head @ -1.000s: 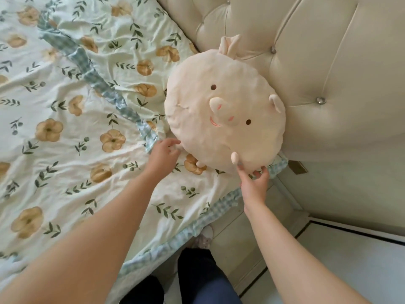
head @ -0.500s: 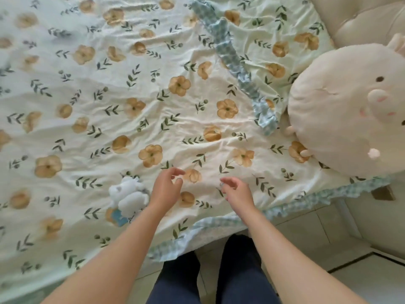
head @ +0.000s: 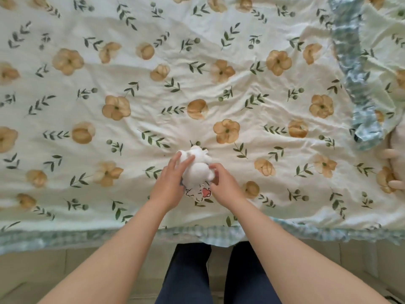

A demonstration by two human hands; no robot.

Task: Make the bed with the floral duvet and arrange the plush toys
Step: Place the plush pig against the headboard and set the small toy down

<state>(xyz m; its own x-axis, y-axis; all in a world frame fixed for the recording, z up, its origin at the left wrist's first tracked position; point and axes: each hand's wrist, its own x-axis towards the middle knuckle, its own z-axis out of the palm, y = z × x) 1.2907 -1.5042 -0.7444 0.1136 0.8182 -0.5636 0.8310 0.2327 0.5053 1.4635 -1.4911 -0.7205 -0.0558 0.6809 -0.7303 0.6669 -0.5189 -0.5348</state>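
Observation:
A small white plush toy [head: 198, 166] lies on the floral duvet [head: 219, 95] near the bed's front edge, with a printed tag [head: 198, 193] sticking out below it. My left hand [head: 171, 183] lies against the toy's left side, its fingers stretched over the top. My right hand [head: 223, 185] pinches the toy's right side with curled fingers. The big round cream pig plush [head: 394, 163] shows only as a sliver at the right edge, with two little feet visible.
The duvet's blue checked border [head: 355, 69] runs folded back at the upper right, and another strip of checked border [head: 109, 235] hangs along the front edge. Below it are the pale floor and my dark trouser legs [head: 190, 275].
The view has swung left from the pig plush and headboard to the middle of the duvet. Both hands left the pig plush and have closed on the small white toy.

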